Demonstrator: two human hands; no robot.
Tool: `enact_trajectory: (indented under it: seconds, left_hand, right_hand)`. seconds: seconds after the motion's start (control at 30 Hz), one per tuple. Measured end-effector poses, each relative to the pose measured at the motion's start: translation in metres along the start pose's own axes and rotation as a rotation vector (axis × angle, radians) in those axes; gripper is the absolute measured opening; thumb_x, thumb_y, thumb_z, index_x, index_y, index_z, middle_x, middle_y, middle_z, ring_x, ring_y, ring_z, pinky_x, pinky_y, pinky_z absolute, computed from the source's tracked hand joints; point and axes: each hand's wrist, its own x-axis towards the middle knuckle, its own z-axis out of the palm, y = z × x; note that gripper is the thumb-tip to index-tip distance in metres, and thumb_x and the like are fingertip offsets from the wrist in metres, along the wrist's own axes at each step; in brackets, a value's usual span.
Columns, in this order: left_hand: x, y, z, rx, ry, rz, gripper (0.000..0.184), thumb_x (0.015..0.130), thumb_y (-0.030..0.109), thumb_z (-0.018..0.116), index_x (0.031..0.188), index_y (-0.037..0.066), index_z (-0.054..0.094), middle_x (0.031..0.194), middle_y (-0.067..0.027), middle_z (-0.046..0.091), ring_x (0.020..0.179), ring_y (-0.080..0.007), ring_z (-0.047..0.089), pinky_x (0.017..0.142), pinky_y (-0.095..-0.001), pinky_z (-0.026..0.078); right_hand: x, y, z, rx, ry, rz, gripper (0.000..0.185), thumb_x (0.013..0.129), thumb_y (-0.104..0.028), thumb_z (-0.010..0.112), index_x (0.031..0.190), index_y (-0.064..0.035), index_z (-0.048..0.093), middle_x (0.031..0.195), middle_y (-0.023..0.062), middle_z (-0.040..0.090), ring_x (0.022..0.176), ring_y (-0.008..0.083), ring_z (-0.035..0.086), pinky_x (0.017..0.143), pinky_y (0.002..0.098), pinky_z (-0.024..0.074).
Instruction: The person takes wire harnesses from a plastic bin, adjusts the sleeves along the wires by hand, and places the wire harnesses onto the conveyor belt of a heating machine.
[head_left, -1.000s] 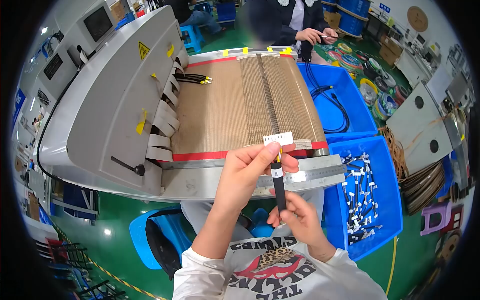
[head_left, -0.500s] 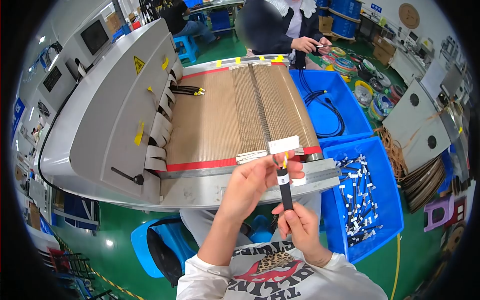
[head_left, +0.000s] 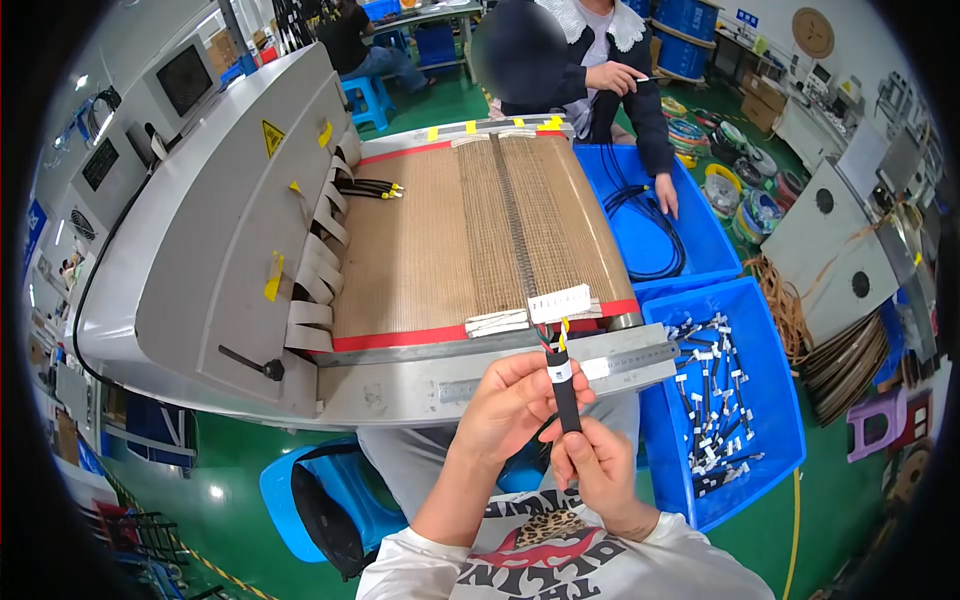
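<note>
A short wire harness (head_left: 566,402) is held nearly upright in front of me, with a black sleeve and a small white label round it. Yellow, red and dark wires leave its top end and run to a white multi-pin connector (head_left: 559,304). My left hand (head_left: 512,405) has its fingers closed about the upper sleeve, by the label. Lower down, my right hand (head_left: 596,462) pinches the sleeve's bottom end between thumb and fingers. Behind the connector lies the mesh conveyor belt (head_left: 410,250) of a grey machine.
Several similar harnesses lie in the near blue bin (head_left: 783,400) at right. A second blue bin (head_left: 640,235) holds black cables; a co-worker's hand (head_left: 666,195) reaches into it. Yellow-tipped black cables (head_left: 370,188) rest at the machine's strip curtain. A blue stool (head_left: 285,500) stands lower left.
My left hand has moved down from the wires to the sleeve, and the connector now shows more fully. The co-worker's one hand has dropped into the far bin.
</note>
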Motion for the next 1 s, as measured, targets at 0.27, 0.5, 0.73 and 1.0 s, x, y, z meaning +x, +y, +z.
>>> enact_trajectory:
  seconds: [0.27, 0.5, 0.73, 1.0]
  left_hand:
    - [0.001, 0.000, -0.004, -0.010, 0.020, 0.009, 0.027, 0.081, 0.019, 0.056, 0.096, -0.003, 0.051, 0.085, -0.0124, 0.056, 0.078, -0.0254, 0.059, 0.055, -0.0297, 0.051]
    - [0.002, 0.000, -0.015, -0.107, -0.056, -0.025, 0.024, 0.084, 0.014, 0.051, 0.100, -0.004, 0.052, 0.091, -0.0154, 0.057, 0.084, -0.0251, 0.059, 0.063, -0.0296, 0.050]
    - [0.004, -0.001, -0.009, 0.031, 0.043, -0.009, 0.025, 0.084, 0.018, 0.052, 0.097, -0.003, 0.050, 0.086, -0.0124, 0.056, 0.079, -0.0235, 0.059, 0.045, -0.0232, 0.047]
    - [0.005, 0.001, -0.007, 0.063, 0.044, -0.031, 0.026, 0.085, 0.016, 0.050, 0.099, -0.005, 0.050, 0.088, -0.0147, 0.057, 0.080, -0.0241, 0.060, 0.044, -0.0221, 0.046]
  right_hand:
    - [0.002, -0.001, 0.003, -0.036, 0.007, 0.011, 0.025, 0.091, -0.018, 0.039, 0.089, 0.0026, 0.052, 0.053, 0.0007, 0.046, 0.044, 0.0058, 0.042, 0.041, 0.0181, 0.0321]
    - [0.004, 0.003, 0.004, -0.012, 0.021, 0.022, 0.021, 0.091, -0.014, 0.038, 0.092, 0.0005, 0.053, 0.052, -0.0001, 0.046, 0.044, 0.0039, 0.041, 0.041, 0.0186, 0.0312]
    - [0.006, 0.002, 0.004, 0.001, 0.037, 0.036, 0.021, 0.091, -0.014, 0.038, 0.093, 0.0004, 0.053, 0.053, 0.0000, 0.045, 0.044, 0.0040, 0.041, 0.041, 0.0190, 0.0320]
    - [0.006, 0.002, 0.004, 0.017, 0.060, 0.046, 0.020, 0.090, -0.013, 0.038, 0.093, 0.0005, 0.053, 0.053, -0.0001, 0.045, 0.044, 0.0041, 0.041, 0.041, 0.0184, 0.0320]
